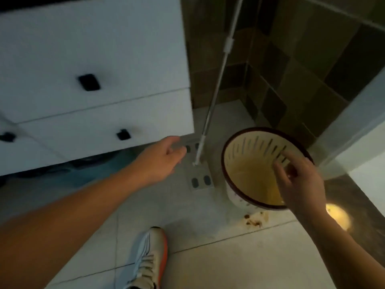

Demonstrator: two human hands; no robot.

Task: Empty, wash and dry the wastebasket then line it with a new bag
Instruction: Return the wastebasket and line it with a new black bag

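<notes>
A cream wastebasket [253,163] with slotted walls and a dark red rim stands on the floor at centre right, empty inside with a yellowish bottom. My right hand [300,182] reaches over its near right rim, fingers curled at the rim edge; whether they pinch it is unclear. My left hand [161,161] hovers to the left of the basket, near the cabinet's lower corner, fingers loosely bent and holding nothing.
A white drawer cabinet [93,80] with black knobs fills the upper left. A mop with a white pole [216,84] and flat head [201,178] leans in the tiled corner. Brown stains [255,221] mark the floor by the basket. My shoe [149,255] is below.
</notes>
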